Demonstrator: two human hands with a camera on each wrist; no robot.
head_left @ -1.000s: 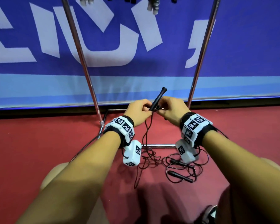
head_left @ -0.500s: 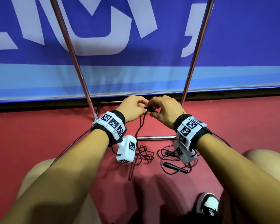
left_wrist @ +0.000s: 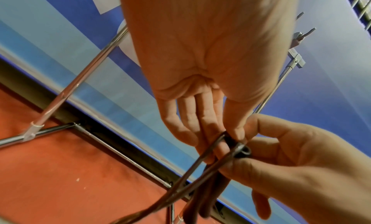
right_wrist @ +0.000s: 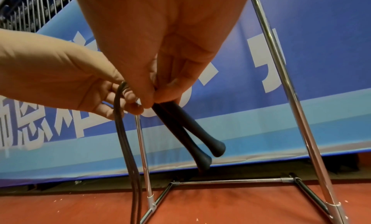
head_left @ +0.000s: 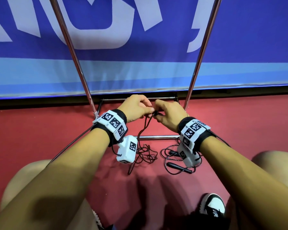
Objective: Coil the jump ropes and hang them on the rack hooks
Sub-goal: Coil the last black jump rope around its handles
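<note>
A black jump rope is held between both hands in front of the rack. My right hand (head_left: 158,113) pinches the tops of its two black handles (right_wrist: 190,132), which point down side by side. My left hand (head_left: 146,112) touches the right one and holds the thin cord (right_wrist: 120,100) in its curled fingers. From there the cord (head_left: 144,128) drops to a loose tangle (head_left: 145,154) on the red floor. A second black jump rope (head_left: 176,166) lies in an untidy loop on the floor under my right wrist.
The chrome rack has two slanted poles (head_left: 70,45) (head_left: 204,45) and a floor frame (head_left: 156,137) just below my hands. Small hooks (left_wrist: 307,32) show high on it. A blue banner (head_left: 140,72) stands behind. My knees and a shoe (head_left: 213,206) are near the bottom.
A second ago one handle stuck up above my hands; now both handles point down under the right hand. Both hands stayed together and sank a little toward the floor frame.
</note>
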